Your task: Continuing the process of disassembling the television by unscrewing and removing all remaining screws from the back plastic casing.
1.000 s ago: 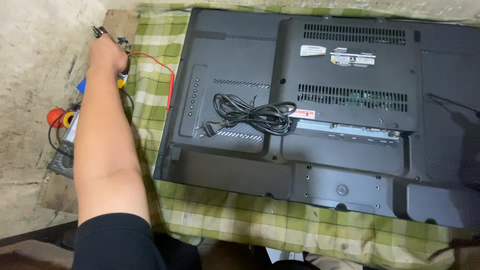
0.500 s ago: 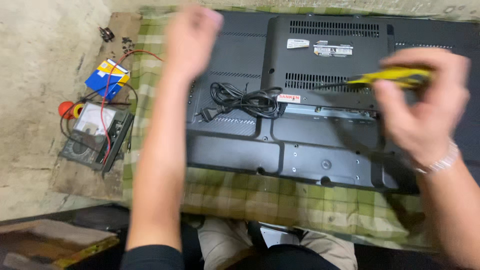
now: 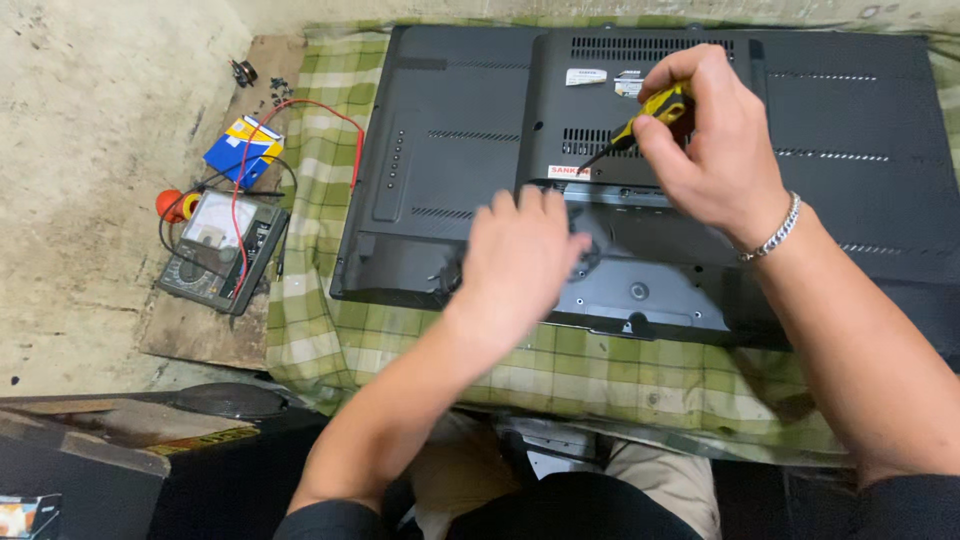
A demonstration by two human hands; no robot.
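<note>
Moved down, left hand (image 3: 520, 260) rests open on television back (image 3: 450, 150); right hand (image 3: 715, 150) grips yellow screwdriver (image 3: 640, 122).

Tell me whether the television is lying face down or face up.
Face down. The television shows its black back cover with vent slots and labels, flat on the checked cloth; the right hand holds a yellow screwdriver over it.

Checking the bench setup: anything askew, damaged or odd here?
Nothing damaged. The multimeter sits off the checked cloth on a board, leads tangled loosely. Right hand holds a screwdriver to the TV back; left hand over it.
</note>
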